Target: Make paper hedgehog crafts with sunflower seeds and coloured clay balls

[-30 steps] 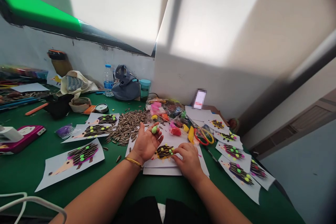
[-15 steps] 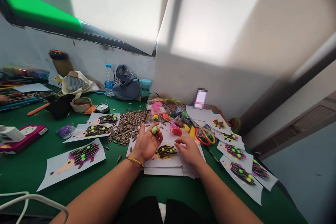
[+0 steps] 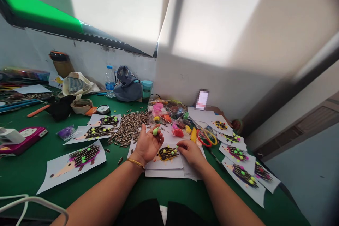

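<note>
My left hand (image 3: 148,145) is turned palm up above the left part of the paper, with a lump of light green clay (image 3: 156,131) held at its curled fingers. At the right edge of a hedgehog picture (image 3: 168,153), my right hand (image 3: 191,152) has its thumb and forefinger pinched on a tiny green clay ball (image 3: 177,146). Dark sunflower seeds cover the hedgehog's yellow-edged back, and several pale yellow-green balls sit among them. This picture lies on a stack of white sheets (image 3: 164,173).
A heap of sunflower seeds (image 3: 134,125) lies beyond my left hand. Bagged coloured clay (image 3: 169,111) and scissors (image 3: 204,137) are behind the paper. Finished-looking hedgehog cards flank both sides, one card (image 3: 76,162) at left. A bottle (image 3: 109,81) and cup (image 3: 147,90) stand by the wall.
My right hand has shifted slightly down and its pinched fingertips sit closer to the hedgehog's right edge. My left hand stays nearly in place with the green clay.
</note>
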`<move>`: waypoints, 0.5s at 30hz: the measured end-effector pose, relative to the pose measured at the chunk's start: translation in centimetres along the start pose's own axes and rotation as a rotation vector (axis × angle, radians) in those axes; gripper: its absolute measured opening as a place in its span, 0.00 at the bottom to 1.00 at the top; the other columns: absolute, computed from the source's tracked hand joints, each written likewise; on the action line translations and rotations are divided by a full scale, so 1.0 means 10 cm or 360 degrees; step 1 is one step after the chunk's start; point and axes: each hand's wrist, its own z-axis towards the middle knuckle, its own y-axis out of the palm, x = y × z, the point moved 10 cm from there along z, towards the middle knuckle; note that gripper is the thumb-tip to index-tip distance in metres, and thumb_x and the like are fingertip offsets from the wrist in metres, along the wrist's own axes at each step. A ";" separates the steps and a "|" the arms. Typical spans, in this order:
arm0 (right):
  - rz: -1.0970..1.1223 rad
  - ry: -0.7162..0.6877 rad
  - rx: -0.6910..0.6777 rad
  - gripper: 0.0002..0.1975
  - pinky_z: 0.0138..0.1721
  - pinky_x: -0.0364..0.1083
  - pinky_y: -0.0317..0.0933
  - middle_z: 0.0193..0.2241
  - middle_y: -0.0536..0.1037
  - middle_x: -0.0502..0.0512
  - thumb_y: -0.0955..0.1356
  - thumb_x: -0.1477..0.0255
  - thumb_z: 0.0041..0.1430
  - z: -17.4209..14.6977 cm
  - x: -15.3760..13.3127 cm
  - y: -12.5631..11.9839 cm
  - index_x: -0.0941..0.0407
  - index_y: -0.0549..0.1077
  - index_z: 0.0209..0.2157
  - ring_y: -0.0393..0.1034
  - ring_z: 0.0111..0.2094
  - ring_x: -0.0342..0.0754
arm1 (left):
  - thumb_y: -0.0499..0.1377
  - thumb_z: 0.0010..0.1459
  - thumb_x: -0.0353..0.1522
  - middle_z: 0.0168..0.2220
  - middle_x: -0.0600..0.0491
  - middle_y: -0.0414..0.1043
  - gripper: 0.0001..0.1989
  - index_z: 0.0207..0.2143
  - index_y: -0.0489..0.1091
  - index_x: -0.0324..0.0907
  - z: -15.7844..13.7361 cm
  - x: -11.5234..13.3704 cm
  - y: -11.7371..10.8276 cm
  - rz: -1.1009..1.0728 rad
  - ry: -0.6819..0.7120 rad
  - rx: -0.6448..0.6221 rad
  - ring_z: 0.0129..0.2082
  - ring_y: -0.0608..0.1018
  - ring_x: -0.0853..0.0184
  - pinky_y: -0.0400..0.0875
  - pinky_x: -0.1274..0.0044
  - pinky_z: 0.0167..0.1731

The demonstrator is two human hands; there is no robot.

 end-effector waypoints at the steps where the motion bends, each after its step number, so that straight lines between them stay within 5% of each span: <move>1: -0.0027 -0.0011 -0.0001 0.09 0.37 0.49 0.67 0.34 0.81 0.54 0.67 0.72 0.55 0.00 0.00 0.01 0.53 0.78 0.37 0.75 0.34 0.51 | 0.44 0.64 0.50 0.29 0.50 0.70 0.27 0.45 0.70 0.39 0.00 0.00 0.00 -0.0002 -0.0002 0.0002 0.28 0.75 0.67 0.75 0.73 0.32; 15: -0.0129 -0.0136 0.0154 0.06 0.40 0.51 0.65 0.34 0.79 0.54 0.68 0.71 0.56 -0.02 -0.26 -0.13 0.52 0.78 0.34 0.72 0.38 0.52 | 0.44 0.64 0.50 0.29 0.50 0.70 0.27 0.44 0.70 0.39 0.01 0.00 -0.02 -0.0001 0.0002 0.0041 0.27 0.75 0.68 0.75 0.74 0.31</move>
